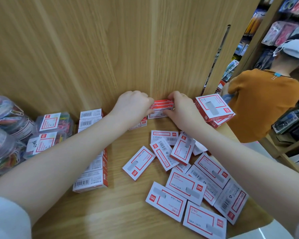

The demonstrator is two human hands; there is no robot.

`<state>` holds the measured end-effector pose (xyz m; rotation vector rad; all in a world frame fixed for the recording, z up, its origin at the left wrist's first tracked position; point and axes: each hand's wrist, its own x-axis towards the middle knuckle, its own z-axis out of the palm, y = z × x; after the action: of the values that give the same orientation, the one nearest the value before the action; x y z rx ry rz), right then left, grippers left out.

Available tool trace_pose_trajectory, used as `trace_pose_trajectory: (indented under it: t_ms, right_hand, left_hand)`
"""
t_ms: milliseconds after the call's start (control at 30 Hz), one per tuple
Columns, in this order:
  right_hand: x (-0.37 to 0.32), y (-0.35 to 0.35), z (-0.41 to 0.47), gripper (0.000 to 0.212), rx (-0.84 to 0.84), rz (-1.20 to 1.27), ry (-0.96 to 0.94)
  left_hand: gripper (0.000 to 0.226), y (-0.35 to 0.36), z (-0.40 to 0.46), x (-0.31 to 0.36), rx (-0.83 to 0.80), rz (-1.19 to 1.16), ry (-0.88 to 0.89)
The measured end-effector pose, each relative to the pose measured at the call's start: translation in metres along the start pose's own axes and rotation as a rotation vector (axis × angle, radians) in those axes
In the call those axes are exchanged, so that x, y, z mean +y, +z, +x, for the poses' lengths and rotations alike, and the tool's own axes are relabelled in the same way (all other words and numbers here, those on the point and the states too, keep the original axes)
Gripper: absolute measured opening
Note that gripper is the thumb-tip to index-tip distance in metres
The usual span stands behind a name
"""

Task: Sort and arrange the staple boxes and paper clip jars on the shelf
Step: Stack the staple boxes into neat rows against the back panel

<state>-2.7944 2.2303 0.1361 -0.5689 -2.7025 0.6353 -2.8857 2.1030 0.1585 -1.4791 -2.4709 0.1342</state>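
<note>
My left hand [134, 105] and my right hand [181, 107] both grip a small stack of red-and-white staple boxes [161, 107] pressed against the back wall of the wooden shelf [121, 204]. Several loose staple boxes [185, 185] lie scattered flat on the shelf at the right. A neat row of staple boxes [91, 180] on edge runs along the left, partly hidden by my left forearm. Clear paper clip boxes [54, 123] and round paper clip jars [5, 114] with coloured clips stand at the far left.
Two larger staple cartons [214, 109] are stacked at the shelf's back right edge. A person in an orange shirt [264, 104] crouches beyond the shelf's right side, in front of stocked racks [283, 31]. The wooden back panel [93, 49] closes off the shelf.
</note>
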Motion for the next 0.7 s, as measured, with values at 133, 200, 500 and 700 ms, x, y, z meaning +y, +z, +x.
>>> trace_pose_trajectory:
  t_ms: [133,200,500,700]
  right_hand:
    - [0.001,0.0,-0.002,0.04,0.019,0.003,-0.028]
    - [0.001,-0.007,-0.006,0.037,0.073,0.005,-0.057]
    - [-0.002,-0.036,-0.025,0.032,-0.575,-0.29,-0.282]
    - [-0.01,-0.03,-0.022,0.033,-0.585,-0.378,-0.345]
  left_hand:
    - [0.036,0.0,-0.001,-0.001,-0.028,0.009,0.017]
    - [0.035,0.0,-0.002,-0.001,-0.033,-0.05,0.005]
    - [0.034,0.002,0.0,0.007,-0.042,-0.212,-0.059]
    - [0.037,0.003,-0.003,0.007,-0.007,-0.194,-0.068]
